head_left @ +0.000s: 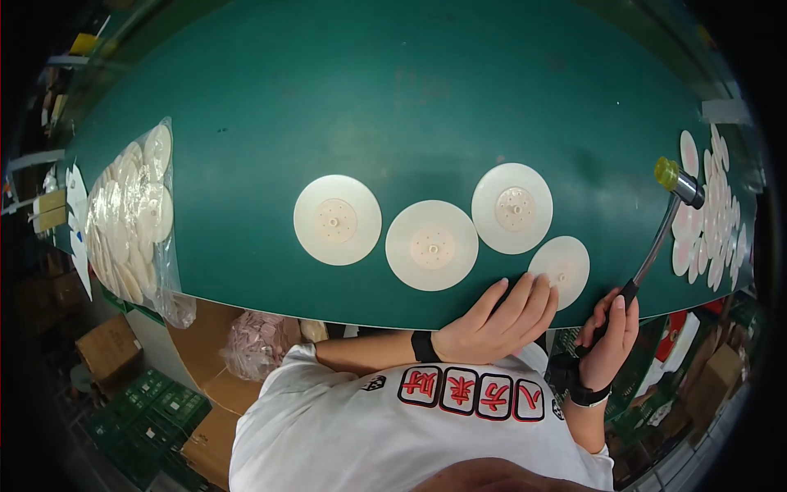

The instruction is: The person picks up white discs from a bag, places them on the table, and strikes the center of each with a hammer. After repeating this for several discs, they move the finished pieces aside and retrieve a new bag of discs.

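Observation:
My right hand [611, 340] is closed round the black grip of a mallet [656, 242]. The mallet's shaft slants up to the right, and its head has a yellow-green face. My left hand [504, 324] lies with fingers stretched out, fingertips on the left edge of a round cream disc [566, 262] near the table's front edge. Three larger-looking cream discs, each with a raised centre hub and a ring of small holes, lie flat to its left: one disc [512, 208] just behind, a middle disc [432, 246] and a left disc [338, 220].
A clear plastic bag [131, 213] full of cream discs sits at the left end of the green table [393, 98]. At the right end is a pile of loose discs [715, 217]. Cardboard boxes [111, 340] and green crates [152, 410] stand below the table on the left.

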